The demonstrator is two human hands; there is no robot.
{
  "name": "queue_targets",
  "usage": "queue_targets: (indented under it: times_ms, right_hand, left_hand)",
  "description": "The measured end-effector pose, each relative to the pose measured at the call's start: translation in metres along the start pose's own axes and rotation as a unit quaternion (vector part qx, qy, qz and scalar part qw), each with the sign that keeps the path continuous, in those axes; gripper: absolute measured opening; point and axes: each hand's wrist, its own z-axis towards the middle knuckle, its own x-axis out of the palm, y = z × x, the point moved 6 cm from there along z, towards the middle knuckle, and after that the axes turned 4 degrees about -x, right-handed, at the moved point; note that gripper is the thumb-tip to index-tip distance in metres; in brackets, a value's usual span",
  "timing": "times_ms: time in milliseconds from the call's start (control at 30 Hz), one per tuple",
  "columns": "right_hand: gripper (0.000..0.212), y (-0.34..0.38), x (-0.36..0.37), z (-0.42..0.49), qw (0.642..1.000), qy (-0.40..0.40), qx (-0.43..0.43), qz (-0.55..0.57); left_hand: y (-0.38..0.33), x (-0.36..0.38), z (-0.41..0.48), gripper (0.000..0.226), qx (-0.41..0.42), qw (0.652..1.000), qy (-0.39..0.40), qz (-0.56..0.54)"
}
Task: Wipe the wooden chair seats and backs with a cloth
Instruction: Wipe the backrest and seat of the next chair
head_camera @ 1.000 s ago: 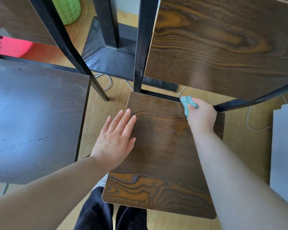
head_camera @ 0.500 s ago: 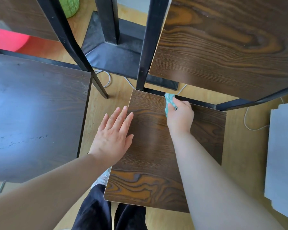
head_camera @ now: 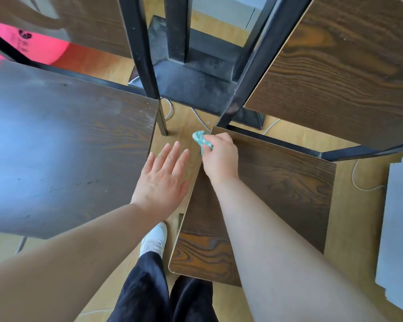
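- Head view: I see the right hand (head_camera: 220, 156) with its fingers curled round the bunched green cloth (head_camera: 201, 140). It sits at the eleven o'clock corner of the chair seat (head_camera: 277, 189), and the cloth pokes past the edge.
- The left hand (head_camera: 163, 180) is flat, fingers straight and slightly spread, at the seat's nine o'clock over the gap. I cannot tell whether it touches the edge.
- Risk, as I judge it: the stroke runs off the corner, so the cloth snags on the black frame post (head_camera: 251, 82) or slips from the grip. The chair looks unbraced and could slide.
- Count: two hands, one cloth, and two seats, the second seat (head_camera: 63, 147) at nine o'clock. There are two backs, the chair back (head_camera: 347, 73) at one o'clock and the second chair back (head_camera: 91, 24) at eleven.
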Motion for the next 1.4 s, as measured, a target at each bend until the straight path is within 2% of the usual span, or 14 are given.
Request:
queue_targets:
  times_ms: [100, 200, 367, 500, 600, 700, 833, 1000, 1400]
  right_hand:
    - [0.030, 0.003, -0.002, -0.009, 1.000, 0.018, -0.007, 0.018]
    - [0.030, -0.015, -0.030, -0.022, 0.998, -0.015, 0.018, 0.053]
    - [0.034, -0.102, -0.102, -0.053, 0.987, -0.094, 0.128, -0.001]
    - [0.033, -0.182, -0.148, -0.088, 0.963, -0.144, 0.224, -0.029]
    - [0.032, -0.226, -0.156, -0.114, 0.947, -0.155, 0.281, -0.013]
    - [0.036, -0.241, -0.146, -0.133, 0.939, -0.152, 0.309, 0.015]
    - [0.035, -0.227, -0.125, -0.137, 0.938, -0.165, 0.302, 0.043]
    - [0.033, -0.188, -0.094, -0.133, 0.954, -0.153, 0.255, 0.025]
    - [0.028, -0.091, -0.004, -0.179, 0.995, -0.030, 0.099, 0.001]
  left_hand:
    - [0.004, -0.004, -0.001, 0.069, -0.005, 1.000, 0.020, 0.023]
    - [0.004, -0.011, -0.003, 0.068, -0.005, 0.999, 0.023, 0.044]
    - [-0.011, -0.013, -0.007, 0.068, 0.017, 0.997, 0.038, 0.062]
    - [-0.024, -0.006, -0.009, 0.067, 0.039, 0.995, 0.048, 0.078]
    - [-0.029, 0.001, -0.012, 0.068, 0.048, 0.994, 0.054, 0.083]
    - [-0.030, 0.009, -0.016, 0.068, 0.056, 0.992, 0.062, 0.096]
    - [-0.029, 0.015, -0.021, 0.068, 0.064, 0.990, 0.068, 0.103]
    - [-0.026, 0.021, -0.029, 0.068, 0.072, 0.989, 0.073, 0.104]
    - [-0.003, 0.018, -0.074, 0.068, 0.085, 0.985, 0.097, 0.113]
